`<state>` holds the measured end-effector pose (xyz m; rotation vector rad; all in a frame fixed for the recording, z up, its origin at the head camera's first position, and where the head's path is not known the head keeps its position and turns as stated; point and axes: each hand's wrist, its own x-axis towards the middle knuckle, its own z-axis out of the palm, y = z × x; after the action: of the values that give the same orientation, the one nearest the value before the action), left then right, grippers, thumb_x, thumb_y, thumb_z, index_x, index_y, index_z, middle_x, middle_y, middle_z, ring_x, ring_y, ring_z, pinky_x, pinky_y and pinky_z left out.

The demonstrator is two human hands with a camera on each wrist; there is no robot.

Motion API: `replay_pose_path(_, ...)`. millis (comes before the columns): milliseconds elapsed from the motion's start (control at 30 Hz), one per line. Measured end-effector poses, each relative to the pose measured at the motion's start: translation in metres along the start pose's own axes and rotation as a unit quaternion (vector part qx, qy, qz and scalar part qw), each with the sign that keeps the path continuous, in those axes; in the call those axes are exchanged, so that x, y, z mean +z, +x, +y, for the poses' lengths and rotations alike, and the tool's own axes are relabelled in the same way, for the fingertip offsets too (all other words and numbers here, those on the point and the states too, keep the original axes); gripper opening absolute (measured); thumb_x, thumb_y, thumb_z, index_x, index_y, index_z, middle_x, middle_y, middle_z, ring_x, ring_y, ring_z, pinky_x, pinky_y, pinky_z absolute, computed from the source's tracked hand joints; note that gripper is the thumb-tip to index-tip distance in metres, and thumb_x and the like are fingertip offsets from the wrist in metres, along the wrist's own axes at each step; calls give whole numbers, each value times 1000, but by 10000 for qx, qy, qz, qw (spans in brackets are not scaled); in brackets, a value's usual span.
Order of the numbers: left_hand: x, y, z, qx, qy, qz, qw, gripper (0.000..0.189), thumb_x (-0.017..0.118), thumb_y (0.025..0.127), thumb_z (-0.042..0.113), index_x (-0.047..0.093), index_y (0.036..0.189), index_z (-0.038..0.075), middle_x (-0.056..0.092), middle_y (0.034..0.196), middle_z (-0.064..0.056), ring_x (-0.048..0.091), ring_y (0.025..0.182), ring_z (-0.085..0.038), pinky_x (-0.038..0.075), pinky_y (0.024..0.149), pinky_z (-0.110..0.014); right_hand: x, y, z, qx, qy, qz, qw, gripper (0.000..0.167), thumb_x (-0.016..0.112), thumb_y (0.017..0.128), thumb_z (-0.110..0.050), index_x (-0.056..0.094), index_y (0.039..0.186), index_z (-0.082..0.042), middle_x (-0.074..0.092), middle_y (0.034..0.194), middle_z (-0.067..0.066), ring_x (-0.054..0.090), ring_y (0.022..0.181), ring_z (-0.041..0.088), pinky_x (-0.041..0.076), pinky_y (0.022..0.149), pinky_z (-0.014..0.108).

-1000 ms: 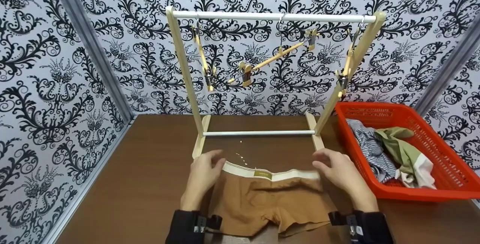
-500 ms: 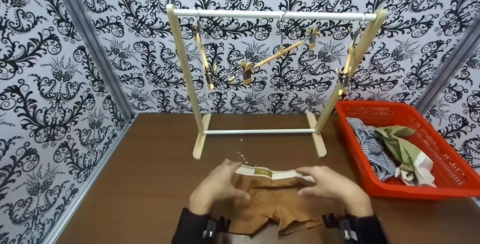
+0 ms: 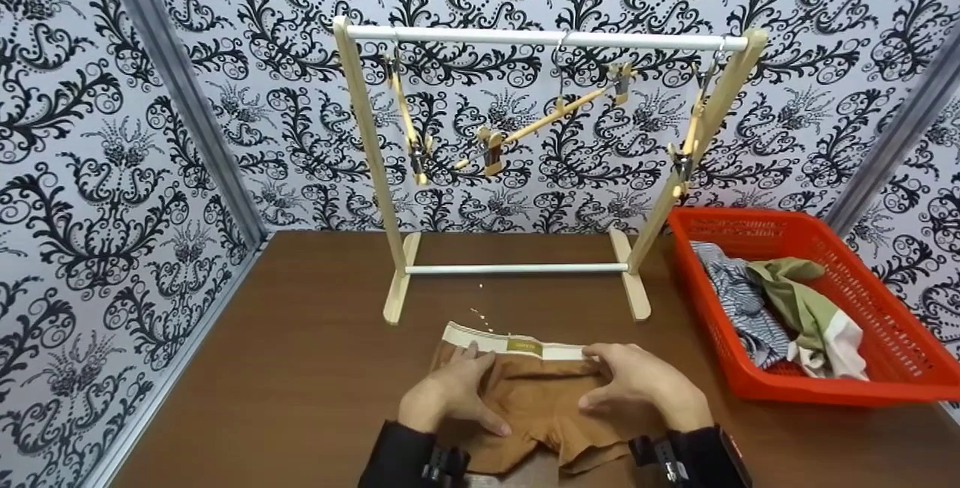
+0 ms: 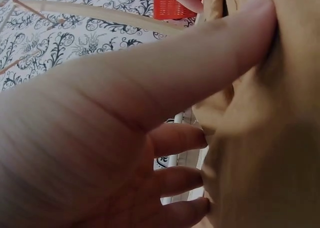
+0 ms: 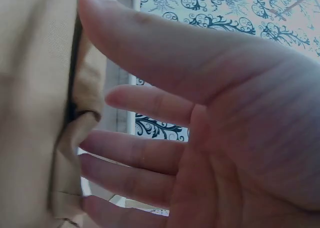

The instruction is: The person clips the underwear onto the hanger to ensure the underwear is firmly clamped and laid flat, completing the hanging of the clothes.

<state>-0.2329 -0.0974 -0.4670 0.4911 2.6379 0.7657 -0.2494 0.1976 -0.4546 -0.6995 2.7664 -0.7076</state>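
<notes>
Brown boxer briefs (image 3: 540, 405) with a white waistband lie flat on the table, the waistband toward the rack. My left hand (image 3: 457, 394) rests on their left half, fingers spread and thumb apart. On the right half lies my right hand (image 3: 641, 379), its fingertips at the waistband and its thumb on the cloth. In the left wrist view the thumb and fingertips touch the brown fabric (image 4: 270, 138). The right wrist view has the fingers extended along the edge of the fabric (image 5: 35, 107), thumb apart from them.
A wooden rack (image 3: 365, 143) with a white top bar (image 3: 480, 35) stands behind the briefs. Three clip hangers, one a tilted middle hanger (image 3: 551, 119), hang from it. At right, a red basket (image 3: 847, 394) holds a striped garment (image 3: 742, 308) and a green-and-white garment (image 3: 810, 308).
Both hands have moved inward from the outer ends of the waistband and come down onto the briefs. The left hand is also nearer the body. The rack and basket stay put.
</notes>
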Motion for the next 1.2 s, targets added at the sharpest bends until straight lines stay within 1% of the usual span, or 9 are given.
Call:
replay_pose_path(100, 0, 1, -1, 37, 49, 11, 10000, 112, 95, 67, 44, 39, 155, 5, 22, 161, -30, 13, 150, -48, 24, 115, -64, 4, 2, 1, 34, -87, 109, 9999, 75, 92, 71, -37, 63, 128, 2, 70, 113, 12, 63, 109, 36, 47, 98, 55)
replay_pose_path(233, 2, 1, -3, 113, 196, 72, 9997, 114, 95, 66, 44, 37, 156, 5, 19, 162, -30, 11, 150, -49, 18, 117, -64, 9, 4, 2, 131, -49, 129, 9998, 93, 96, 65, -35, 55, 138, 5, 60, 131, 22, 53, 124, 44, 42, 104, 59)
replay_pose_path(400, 5, 4, -5, 114, 184, 142, 9997, 117, 96, 64, 42, 35, 156, 5, 15, 163, -31, 10, 150, -49, 13, 118, -64, 16, 4, 5, 548, -106, -217, 9982, 116, 98, 58, -40, 41, 153, -5, 29, 155, 32, 25, 142, 56, 23, 107, 75)
replay_pose_path(500, 6, 4, -5, 130, 202, 188, 9995, 119, 97, 62, 42, 35, 156, 4, 14, 163, -31, 9, 150, -49, 12, 118, -64, 17, 4, 9, 604, -247, -491, 9967, 125, 97, 58, -45, 31, 158, -8, 15, 161, 34, 10, 146, 57, 10, 106, 80)
replay_pose_path(600, 6, 4, -6, 74, 265, 129, 9995, 121, 98, 62, 41, 33, 157, 4, 12, 164, -30, 7, 151, -48, 12, 118, -64, 17, 5, 11, 564, -312, -734, 9952, 131, 97, 57, -48, 25, 160, -10, 9, 163, 33, 3, 147, 57, 7, 106, 80)
replay_pose_path(767, 6, 2, -2, -251, 473, -154, 9984, 127, 97, 62, 45, 27, 160, 7, 6, 166, -26, 3, 152, -46, 12, 118, -64, 15, 9, 12, 518, -493, -897, 9934, 135, 97, 56, -49, 22, 161, -11, 5, 163, 33, 0, 147, 58, 6, 106, 80)
replay_pose_path(900, 7, 2, -2, -344, 528, -174, 9979, 129, 96, 61, 49, 26, 160, 7, 5, 166, -26, 2, 151, -47, 12, 118, -64, 12, 11, 6, 579, -575, -783, 9936, 137, 99, 55, -42, 19, 161, -11, -1, 160, 39, -8, 144, 60, 2, 108, 78)
replay_pose_path(1000, 9, 4, -5, -235, 512, -83, 9984, 128, 95, 63, 50, 25, 160, 6, 5, 166, -27, 3, 152, -46, 12, 118, -63, 9, 10, -2, 757, -369, -709, 9939, 133, 99, 56, -39, 22, 162, -12, -3, 160, 38, -10, 145, 58, 2, 111, 75)
replay_pose_path(1200, 11, 12, -15, 170, 546, 196, 9982, 126, 94, 64, 53, 27, 159, 3, 7, 164, -30, 5, 151, -48, 10, 119, -61, 13, 12, -3, 757, 75, -748, 9943, 113, 92, 69, -42, 32, 158, -6, 8, 160, 37, 4, 147, 56, 12, 112, 73)
